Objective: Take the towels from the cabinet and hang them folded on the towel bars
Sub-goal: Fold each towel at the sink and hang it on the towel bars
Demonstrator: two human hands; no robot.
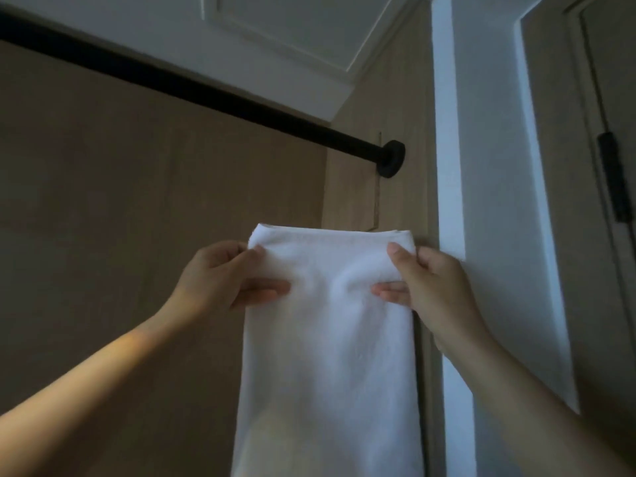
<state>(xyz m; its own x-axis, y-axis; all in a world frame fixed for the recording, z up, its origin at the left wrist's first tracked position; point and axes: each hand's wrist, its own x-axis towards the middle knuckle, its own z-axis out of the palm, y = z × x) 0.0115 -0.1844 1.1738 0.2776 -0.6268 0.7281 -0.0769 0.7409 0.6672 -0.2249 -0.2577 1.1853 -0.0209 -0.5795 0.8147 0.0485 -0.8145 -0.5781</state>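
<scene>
Two hands hold a folded white towel up below a black bar.
L hand & R hand each pinch a top corner; thumbs in front.

One folded white towel shows in the middle of the scene. Two hands hold it: one left hand at its left edge and one right hand at its right edge. One black bar crosses the upper left and ends in one round mount. At far right, one dark fitting sits on one door.
</scene>
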